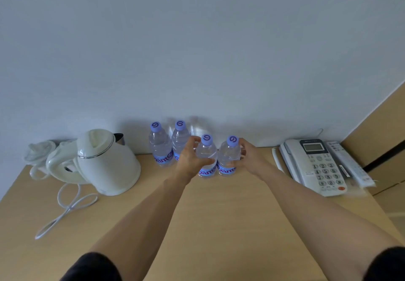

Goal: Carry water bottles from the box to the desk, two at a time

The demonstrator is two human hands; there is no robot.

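Observation:
Several clear water bottles with purple caps stand upright on the light wooden desk point(219, 215) near the wall. My left hand point(188, 160) wraps around the front left bottle point(207, 149). My right hand point(247, 158) grips the front right bottle point(229, 151); both bottles rest on the desk side by side. Behind them to the left stand two more bottles, one point(158, 144) at the far left and another point(179, 140) partly hidden by my left hand. The box is out of view.
A white electric kettle point(107, 162) with its base and a looped cord point(65, 206) occupies the desk's left side. A white desk phone point(313, 166) and a remote control point(348, 164) lie at the right edge. A wall rises right behind the bottles.

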